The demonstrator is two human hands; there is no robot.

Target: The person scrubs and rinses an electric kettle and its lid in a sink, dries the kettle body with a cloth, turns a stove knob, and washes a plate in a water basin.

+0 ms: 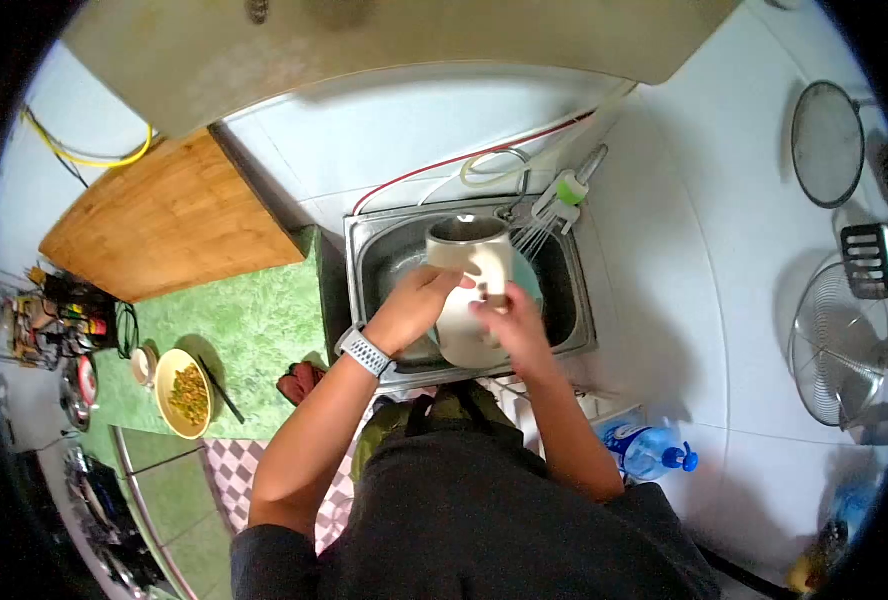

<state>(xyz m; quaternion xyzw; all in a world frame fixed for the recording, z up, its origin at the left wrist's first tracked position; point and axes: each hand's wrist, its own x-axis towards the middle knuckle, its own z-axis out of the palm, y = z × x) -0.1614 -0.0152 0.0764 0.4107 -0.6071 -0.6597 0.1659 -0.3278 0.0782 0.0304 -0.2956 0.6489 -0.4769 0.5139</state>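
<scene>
A cream-coloured jug (454,255) with a shiny metal inside is held over the sink, its round mouth toward the back wall and its handle facing me. My left hand (422,305), with a watch on the wrist, grips the jug's left side, fingers reaching toward the handle. On the right, my right hand (520,332) closes around the lower end of the handle; its fingertips are partly blurred. Below the hands shows a cream rounded surface (464,350), apparently the jug's lower part. Behind it, a pale teal rounded thing (526,278) lies in the steel sink (586,310), mostly hidden.
A whisk (534,238) and a green-and-white utensil (570,188) lean at the sink's back right corner. On the green counter (254,330) are a yellow bowl of food (188,395), chopsticks (222,392) and a dark red cloth (300,382). Strainers (828,145) hang on the right wall.
</scene>
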